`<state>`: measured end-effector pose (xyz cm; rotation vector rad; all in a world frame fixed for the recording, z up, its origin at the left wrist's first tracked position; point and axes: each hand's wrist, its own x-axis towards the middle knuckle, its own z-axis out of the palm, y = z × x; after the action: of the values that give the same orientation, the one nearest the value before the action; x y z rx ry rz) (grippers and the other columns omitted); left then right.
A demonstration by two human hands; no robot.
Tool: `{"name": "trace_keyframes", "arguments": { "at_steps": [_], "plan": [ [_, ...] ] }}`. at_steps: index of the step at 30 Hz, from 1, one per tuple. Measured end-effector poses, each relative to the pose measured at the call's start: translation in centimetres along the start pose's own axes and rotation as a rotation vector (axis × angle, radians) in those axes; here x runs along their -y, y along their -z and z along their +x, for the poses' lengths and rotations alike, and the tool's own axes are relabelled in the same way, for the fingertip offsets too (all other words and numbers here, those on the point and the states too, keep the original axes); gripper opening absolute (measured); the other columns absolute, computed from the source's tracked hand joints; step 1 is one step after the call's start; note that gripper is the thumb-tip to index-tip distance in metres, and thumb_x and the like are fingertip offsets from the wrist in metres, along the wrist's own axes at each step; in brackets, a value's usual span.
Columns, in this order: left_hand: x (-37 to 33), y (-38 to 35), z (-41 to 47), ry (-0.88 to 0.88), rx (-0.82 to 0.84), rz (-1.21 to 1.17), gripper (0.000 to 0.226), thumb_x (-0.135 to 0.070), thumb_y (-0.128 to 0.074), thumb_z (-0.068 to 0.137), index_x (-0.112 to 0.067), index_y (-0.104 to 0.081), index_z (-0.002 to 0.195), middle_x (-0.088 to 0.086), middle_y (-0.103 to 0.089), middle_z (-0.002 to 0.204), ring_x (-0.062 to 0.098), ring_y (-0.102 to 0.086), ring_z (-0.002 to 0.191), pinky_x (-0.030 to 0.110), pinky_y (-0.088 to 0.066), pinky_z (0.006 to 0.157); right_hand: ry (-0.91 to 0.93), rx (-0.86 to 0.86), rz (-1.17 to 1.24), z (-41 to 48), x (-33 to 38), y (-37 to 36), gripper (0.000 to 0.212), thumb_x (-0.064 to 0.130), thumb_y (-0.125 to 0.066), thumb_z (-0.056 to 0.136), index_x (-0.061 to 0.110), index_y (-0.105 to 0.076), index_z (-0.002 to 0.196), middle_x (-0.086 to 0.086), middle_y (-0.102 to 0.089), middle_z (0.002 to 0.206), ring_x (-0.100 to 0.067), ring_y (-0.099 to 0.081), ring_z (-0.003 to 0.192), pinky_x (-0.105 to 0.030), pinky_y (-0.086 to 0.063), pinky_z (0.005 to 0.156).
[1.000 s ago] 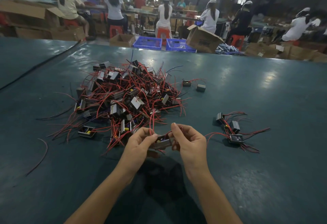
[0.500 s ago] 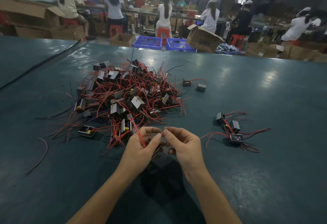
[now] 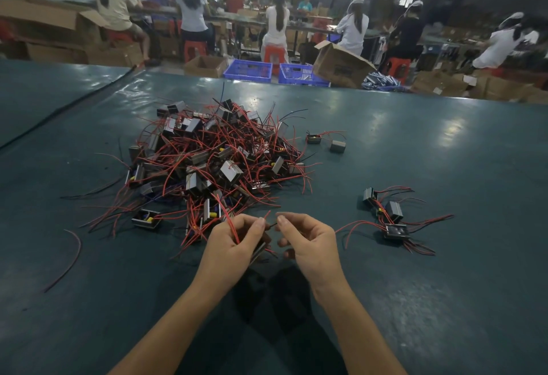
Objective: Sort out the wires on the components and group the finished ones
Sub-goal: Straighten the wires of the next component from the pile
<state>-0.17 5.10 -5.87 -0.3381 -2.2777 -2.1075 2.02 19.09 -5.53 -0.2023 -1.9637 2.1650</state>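
Note:
A big tangled pile of small black components with red and black wires lies on the dark green table, just beyond my hands. My left hand grips one component, mostly hidden under its fingers, and a red wire runs up over its knuckles. My right hand pinches a thin dark wire end between thumb and forefinger, close to the left fingertips. A small group of three components with gathered wires sits to the right of my hands.
Two stray components lie behind the pile on the right. A loose red wire curls at the near left. Beyond the table's far edge stand blue crates, cardboard boxes and several seated workers.
The hands have closed together over the component, which was plainly visible between them a second ago. The right fingers now pinch a wire end near the left fingertips.

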Motion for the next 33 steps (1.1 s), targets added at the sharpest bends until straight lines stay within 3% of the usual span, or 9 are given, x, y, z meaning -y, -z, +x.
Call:
{"name": "trace_keyframes", "arguments": {
  "at_steps": [7,12,19,24,26,30,33],
  "plan": [
    [-0.1,0.3,0.0,-0.053,0.079,0.064,0.014,-0.013,-0.068,0.089,-0.019,-0.074,0.078,0.003,-0.072,0.070,0.019,-0.068,0.067,0.025,-0.055,0.064,-0.057,0.049,0.013,-0.1,0.1,-0.2,0.021,0.022,-0.070,0.089,0.019,-0.076,0.069,0.001,-0.064,0.061,-0.004,-0.048,0.046,-0.017,-0.043,0.046],
    [-0.4,0.8,0.1,-0.089,0.101,0.117,0.016,-0.013,-0.070,0.088,-0.023,-0.075,0.077,-0.004,-0.071,0.067,0.005,-0.066,0.063,0.015,-0.048,0.061,-0.090,0.051,0.011,-0.1,0.1,-0.2,0.012,0.019,-0.071,0.087,0.019,-0.072,0.075,0.005,-0.071,0.069,0.001,-0.058,0.057,-0.016,-0.047,0.050],
    [-0.7,1.6,0.3,-0.143,0.143,0.263,0.020,-0.009,-0.072,0.085,-0.028,-0.074,0.077,-0.012,-0.073,0.073,0.003,-0.068,0.068,0.014,-0.051,0.067,-0.014,0.026,-0.050,-0.2,-0.1,-0.4,0.011,0.012,-0.071,0.087,0.017,-0.071,0.077,0.004,-0.072,0.071,0.000,-0.063,0.064,-0.014,-0.048,0.057],
    [-1.1,2.6,0.5,-0.154,0.182,0.331,0.011,-0.012,-0.073,0.085,-0.022,-0.076,0.081,-0.012,-0.072,0.073,0.002,-0.067,0.070,0.015,-0.051,0.068,0.008,-0.019,-0.033,-0.3,-0.4,-0.9,0.010,0.010,-0.070,0.087,0.016,-0.069,0.080,0.005,-0.070,0.071,-0.005,-0.061,0.062,-0.017,-0.049,0.057],
    [-1.3,2.9,0.7,-0.141,0.125,0.294,0.010,-0.011,-0.072,0.086,-0.018,-0.076,0.080,-0.009,-0.071,0.068,0.003,-0.065,0.065,0.016,-0.050,0.064,0.025,-0.081,0.017,0.0,-0.4,-0.8,0.013,0.006,-0.069,0.087,0.018,-0.068,0.080,0.007,-0.068,0.068,-0.005,-0.058,0.059,-0.018,-0.048,0.053],
    [-1.7,3.6,1.4,-0.033,-0.160,-0.079,0.012,-0.007,-0.062,0.092,-0.013,-0.072,0.090,-0.003,-0.068,0.062,0.003,-0.064,0.059,0.013,-0.051,0.057,0.230,-0.103,-0.377,0.1,-1.4,-0.2,0.008,0.021,-0.074,0.084,0.025,-0.068,0.086,0.015,-0.069,0.081,0.001,-0.060,0.075,-0.010,-0.043,0.065],
    [-1.5,4.5,2.0,0.032,-0.311,-0.206,0.013,-0.013,-0.059,0.095,-0.013,-0.071,0.096,-0.006,-0.068,0.065,0.004,-0.063,0.061,0.017,-0.052,0.054,0.341,0.057,-0.848,-0.5,-2.6,-0.8,0.027,0.038,-0.072,0.084,0.027,-0.070,0.108,0.017,-0.065,0.105,-0.007,-0.054,0.100,-0.016,-0.040,0.084]
  ]
}}
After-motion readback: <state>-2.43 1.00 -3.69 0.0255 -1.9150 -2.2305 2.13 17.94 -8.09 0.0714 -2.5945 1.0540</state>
